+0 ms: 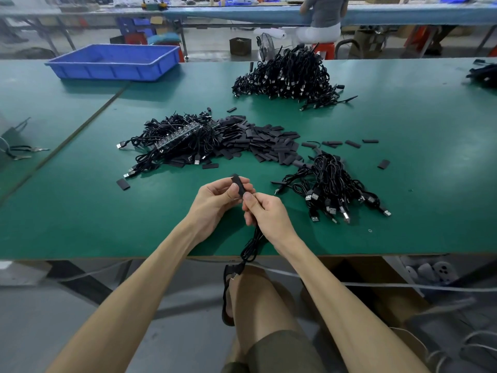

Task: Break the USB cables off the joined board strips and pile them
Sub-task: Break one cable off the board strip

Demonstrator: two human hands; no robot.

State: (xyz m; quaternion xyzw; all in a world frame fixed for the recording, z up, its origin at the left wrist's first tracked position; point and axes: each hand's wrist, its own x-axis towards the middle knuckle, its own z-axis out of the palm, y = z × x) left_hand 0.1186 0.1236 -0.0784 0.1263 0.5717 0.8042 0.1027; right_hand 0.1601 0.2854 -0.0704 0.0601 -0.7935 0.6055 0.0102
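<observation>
My left hand (219, 196) pinches a short black sleeve piece (238, 183) between thumb and fingers, above the green table's near edge. My right hand (265, 212) grips a black USB cable (250, 247) just below that piece; the cable hangs down past the table edge to my knee. A heap of cables joined to board strips (178, 138) lies ahead at left. Black flat pieces (266, 144) are spread beside it. A small pile of loose USB cables (333, 187) lies to the right of my hands.
A large pile of cables (289, 75) sits farther back. A blue plastic tray (115, 61) stands at the far left of the green table (80, 211). More cables (484, 74) lie at the right edge. A person sits at the bench behind.
</observation>
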